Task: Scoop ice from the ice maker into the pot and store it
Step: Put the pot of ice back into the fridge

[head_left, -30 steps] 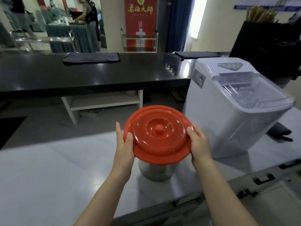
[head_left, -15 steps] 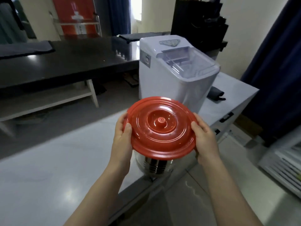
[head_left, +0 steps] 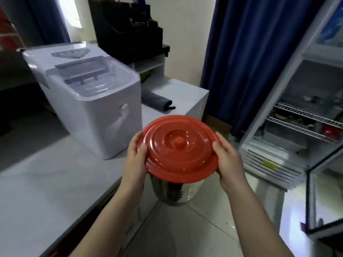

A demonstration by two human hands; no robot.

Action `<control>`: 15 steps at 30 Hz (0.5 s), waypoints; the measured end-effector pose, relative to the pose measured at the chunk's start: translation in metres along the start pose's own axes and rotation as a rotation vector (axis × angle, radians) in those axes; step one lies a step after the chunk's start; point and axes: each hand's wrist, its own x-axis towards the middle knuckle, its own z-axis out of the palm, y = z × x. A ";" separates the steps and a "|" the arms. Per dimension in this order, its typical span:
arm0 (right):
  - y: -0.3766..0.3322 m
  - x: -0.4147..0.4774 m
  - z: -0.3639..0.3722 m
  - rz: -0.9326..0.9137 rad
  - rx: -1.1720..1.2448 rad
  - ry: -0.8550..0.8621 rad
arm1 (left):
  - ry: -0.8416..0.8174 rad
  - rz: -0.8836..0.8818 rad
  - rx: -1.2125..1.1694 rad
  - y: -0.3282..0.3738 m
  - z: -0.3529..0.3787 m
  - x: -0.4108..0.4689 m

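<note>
The steel pot [head_left: 174,191] hangs in the air over the tiled floor, just off the edge of the white surface [head_left: 46,182], with the red lid [head_left: 179,151] sitting on top. The left hand [head_left: 136,158] and right hand [head_left: 229,164] clamp it from opposite sides. Each thumb lies over the lid's rim, and the fingers are hidden underneath, presumably hooked under the pot's edge.

Nothing supports the pot from below, so the main risk is probably a slip. The steel looks glossy and, if it holds ice, may be cold and wet. The lid seems held on only by the thumbs, so a tilt could slide it off and spill the contents. Whether ice is inside cannot be seen.

The fridge [head_left: 297,127] stands to the right with its glass door [head_left: 310,201] swung out. The door's edge lies close to a likely path and could catch the pot or an elbow. The wire shelves [head_left: 306,115] already carry items, so a free spot may be tight.

The ice maker [head_left: 89,101] stands on the surface to the left, with a grey cloth [head_left: 156,99] just beside it and a blue curtain [head_left: 250,62] behind.
</note>
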 end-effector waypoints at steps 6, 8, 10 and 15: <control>-0.009 0.046 -0.092 -0.016 -0.041 0.054 | -0.063 -0.017 -0.043 -0.034 0.103 0.017; -0.010 0.058 -0.121 -0.021 -0.030 0.084 | -0.099 -0.028 -0.044 -0.044 0.132 0.024; -0.010 0.068 -0.145 -0.019 -0.015 0.115 | -0.157 -0.040 -0.027 -0.052 0.157 0.031; -0.005 0.096 -0.203 -0.022 0.006 0.206 | -0.239 -0.082 -0.013 -0.071 0.224 0.050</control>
